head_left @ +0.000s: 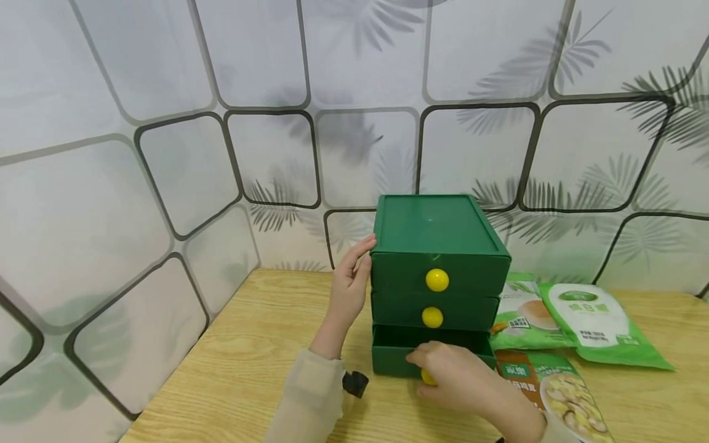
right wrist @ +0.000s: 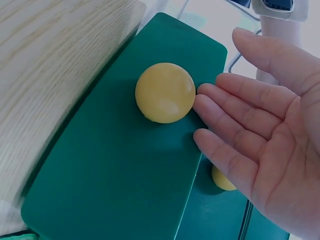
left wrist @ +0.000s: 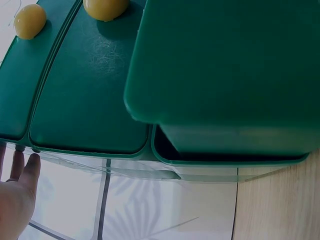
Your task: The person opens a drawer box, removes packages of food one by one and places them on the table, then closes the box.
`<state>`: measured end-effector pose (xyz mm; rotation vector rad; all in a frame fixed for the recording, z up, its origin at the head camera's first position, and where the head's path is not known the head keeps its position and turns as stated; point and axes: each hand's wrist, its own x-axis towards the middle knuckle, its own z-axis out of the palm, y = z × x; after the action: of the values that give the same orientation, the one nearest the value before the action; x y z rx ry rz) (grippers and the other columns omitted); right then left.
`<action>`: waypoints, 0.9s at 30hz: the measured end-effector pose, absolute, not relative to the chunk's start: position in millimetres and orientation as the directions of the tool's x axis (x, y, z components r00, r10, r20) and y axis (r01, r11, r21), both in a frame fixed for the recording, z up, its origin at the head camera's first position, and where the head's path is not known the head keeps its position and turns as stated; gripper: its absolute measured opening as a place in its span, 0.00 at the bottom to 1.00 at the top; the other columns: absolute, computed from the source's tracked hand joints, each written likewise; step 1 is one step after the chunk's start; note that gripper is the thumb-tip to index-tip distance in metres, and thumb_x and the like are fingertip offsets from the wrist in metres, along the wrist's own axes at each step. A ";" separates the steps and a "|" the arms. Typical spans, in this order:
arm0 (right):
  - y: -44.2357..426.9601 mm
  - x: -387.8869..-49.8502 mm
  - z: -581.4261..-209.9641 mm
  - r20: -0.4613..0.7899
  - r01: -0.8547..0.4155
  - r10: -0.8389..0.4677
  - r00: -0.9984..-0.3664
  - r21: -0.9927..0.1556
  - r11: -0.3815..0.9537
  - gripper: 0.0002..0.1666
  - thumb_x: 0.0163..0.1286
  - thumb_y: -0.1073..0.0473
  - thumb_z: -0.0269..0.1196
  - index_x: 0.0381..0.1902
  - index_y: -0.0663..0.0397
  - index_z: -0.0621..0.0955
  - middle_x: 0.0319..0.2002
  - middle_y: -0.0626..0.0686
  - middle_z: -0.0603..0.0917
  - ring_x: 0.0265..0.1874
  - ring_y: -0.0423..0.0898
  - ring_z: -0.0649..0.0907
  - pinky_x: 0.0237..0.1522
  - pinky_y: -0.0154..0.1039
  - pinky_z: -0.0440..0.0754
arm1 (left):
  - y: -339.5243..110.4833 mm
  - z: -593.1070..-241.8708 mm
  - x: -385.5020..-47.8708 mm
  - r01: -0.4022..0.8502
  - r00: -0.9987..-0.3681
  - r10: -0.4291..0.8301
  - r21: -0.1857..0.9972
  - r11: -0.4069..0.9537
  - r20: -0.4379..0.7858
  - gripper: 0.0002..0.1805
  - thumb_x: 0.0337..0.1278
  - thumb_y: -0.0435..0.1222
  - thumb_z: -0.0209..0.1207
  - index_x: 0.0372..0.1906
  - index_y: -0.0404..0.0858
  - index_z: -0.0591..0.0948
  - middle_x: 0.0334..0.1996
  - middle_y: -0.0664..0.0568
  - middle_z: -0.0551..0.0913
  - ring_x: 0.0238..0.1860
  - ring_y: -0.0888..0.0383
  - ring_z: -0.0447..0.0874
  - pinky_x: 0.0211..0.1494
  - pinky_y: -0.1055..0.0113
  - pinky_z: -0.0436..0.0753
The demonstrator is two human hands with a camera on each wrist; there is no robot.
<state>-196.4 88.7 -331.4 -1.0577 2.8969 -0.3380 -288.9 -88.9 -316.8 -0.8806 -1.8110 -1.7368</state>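
A green drawer cabinet (head_left: 437,224) with three drawers and round yellow knobs stands on the table. Its bottom drawer (head_left: 394,362) is partly pulled out, and the visible part of its inside looks dark. My left hand (head_left: 348,292) rests against the cabinet's left side, fingers extended near the upper edge. In front of the bottom drawer is my right hand (head_left: 456,376), partly covering that drawer's yellow knob (right wrist: 165,93). The right wrist view shows its fingers (right wrist: 227,120) nearly straight beside the knob, at the drawer front's upper edge, with the thumb held apart.
To the right of the cabinet lie two green and white food packets, one partly behind it (head_left: 528,314) and one farther right (head_left: 598,323). A brown and green packet (head_left: 570,394) with a food picture lies nearer. A patterned curtain-like backdrop (head_left: 365,154) rises behind the wooden table (head_left: 249,344).
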 end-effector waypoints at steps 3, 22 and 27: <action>89.0 -197.1 -331.5 0.033 -0.630 -0.639 -0.768 -0.216 0.746 0.19 0.52 0.56 0.67 0.42 0.59 0.81 0.38 0.50 0.80 0.37 0.44 0.79 0.33 0.38 0.78 | -89.0 -317.0 -289.1 0.731 -0.677 0.122 0.682 -0.008 0.726 0.17 0.66 0.31 0.42 0.56 0.31 0.71 0.59 0.46 0.67 0.61 0.59 0.61 0.55 0.61 0.70; 89.7 -199.7 -332.9 0.035 -0.628 -0.635 -0.772 -0.198 0.752 0.22 0.51 0.56 0.67 0.44 0.60 0.80 0.42 0.52 0.79 0.40 0.47 0.78 0.37 0.39 0.78 | -89.1 -317.7 -290.2 0.738 -0.669 0.124 0.675 -0.010 0.733 0.17 0.66 0.32 0.42 0.56 0.30 0.71 0.59 0.46 0.67 0.61 0.59 0.61 0.54 0.61 0.70; 90.9 -200.0 -334.1 0.047 -0.636 -0.641 -0.766 -0.200 0.746 0.22 0.51 0.57 0.67 0.44 0.61 0.79 0.42 0.52 0.79 0.41 0.48 0.78 0.37 0.40 0.78 | -88.9 -317.5 -289.6 0.738 -0.669 0.124 0.675 -0.010 0.733 0.17 0.66 0.31 0.42 0.56 0.30 0.71 0.59 0.46 0.67 0.61 0.59 0.61 0.54 0.60 0.70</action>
<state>-200.0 90.9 -334.1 -1.0645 2.9120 -0.3197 -289.6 -88.9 -317.5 -0.8925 -1.8039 -1.7252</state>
